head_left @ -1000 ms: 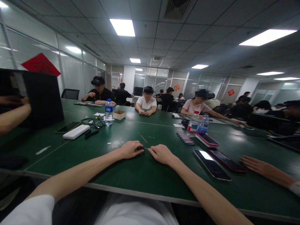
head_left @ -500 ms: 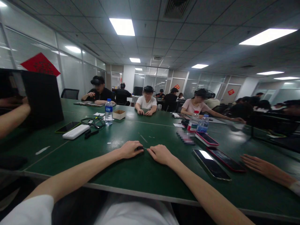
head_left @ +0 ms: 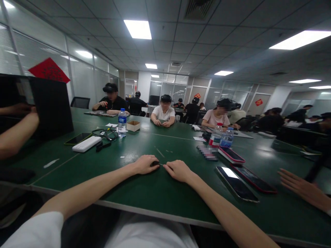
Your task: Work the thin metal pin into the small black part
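My left hand (head_left: pixel 145 164) rests low over the green table (head_left: pixel 121 184), its fingers wrapped round a small dark object (head_left: pixel 155 163) whose kind I cannot make out. A thin, pale tip shows between that object and my right hand (head_left: pixel 179 171). The right thumb and fingers are pinched together at this tip; what lies inside the pinch is too small to name. Both hands are close together, fingertips facing, just above or on the tabletop.
On the left lie a white power bank (head_left: pixel 87 144), black cables (head_left: pixel 104 135), a water bottle (head_left: pixel 122 123) and an open box (head_left: pixel 133 126). Phones (head_left: pixel 237 183) and bottles (head_left: pixel 227 137) stand to the right. Another person's hand (head_left: pixel 301 186) is at the right edge.
The view has shifted slightly, so things sit a little further right. My hands hold almost the same pose. A person across the table has drawn back an outstretched arm.
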`<action>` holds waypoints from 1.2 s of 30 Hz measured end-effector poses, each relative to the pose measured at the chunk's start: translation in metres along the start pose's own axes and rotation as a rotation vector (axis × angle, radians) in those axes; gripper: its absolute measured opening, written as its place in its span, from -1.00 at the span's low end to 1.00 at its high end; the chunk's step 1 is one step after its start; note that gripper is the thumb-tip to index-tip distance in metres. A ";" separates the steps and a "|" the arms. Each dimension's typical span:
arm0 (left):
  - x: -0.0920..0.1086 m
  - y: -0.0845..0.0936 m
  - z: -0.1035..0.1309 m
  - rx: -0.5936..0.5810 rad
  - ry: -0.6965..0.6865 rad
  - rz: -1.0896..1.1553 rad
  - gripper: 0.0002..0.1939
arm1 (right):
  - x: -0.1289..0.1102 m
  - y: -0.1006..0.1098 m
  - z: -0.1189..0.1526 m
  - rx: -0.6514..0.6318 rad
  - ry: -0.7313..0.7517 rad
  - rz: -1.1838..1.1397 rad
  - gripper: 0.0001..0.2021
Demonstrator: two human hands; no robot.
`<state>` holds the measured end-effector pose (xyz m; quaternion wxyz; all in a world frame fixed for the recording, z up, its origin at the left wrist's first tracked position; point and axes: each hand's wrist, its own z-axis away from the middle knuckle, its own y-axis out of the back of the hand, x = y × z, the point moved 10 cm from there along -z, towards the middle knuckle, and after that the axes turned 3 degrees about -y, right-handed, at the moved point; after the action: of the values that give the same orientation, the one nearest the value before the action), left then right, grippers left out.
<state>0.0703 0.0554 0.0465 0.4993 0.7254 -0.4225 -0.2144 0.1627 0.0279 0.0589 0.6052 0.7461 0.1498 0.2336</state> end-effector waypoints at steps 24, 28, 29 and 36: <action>0.001 0.010 0.000 -0.055 0.010 -0.036 -0.64 | 0.011 -0.001 -0.009 0.023 0.033 -0.171 -0.51; 0.001 0.009 0.000 -0.060 -0.001 -0.036 -0.64 | 0.011 0.000 -0.008 0.017 0.026 -0.196 -0.50; 0.000 0.009 0.000 -0.062 -0.003 -0.035 -0.64 | 0.011 0.001 -0.008 0.016 0.024 -0.198 -0.50; 0.001 0.010 0.000 -0.064 -0.006 -0.028 -0.63 | 0.009 0.003 -0.008 -0.001 0.015 -0.171 -0.51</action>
<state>0.0665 0.0534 0.0554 0.5180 0.7141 -0.4068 -0.2371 0.1658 0.0385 0.0647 0.6222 0.7286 0.2173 0.1866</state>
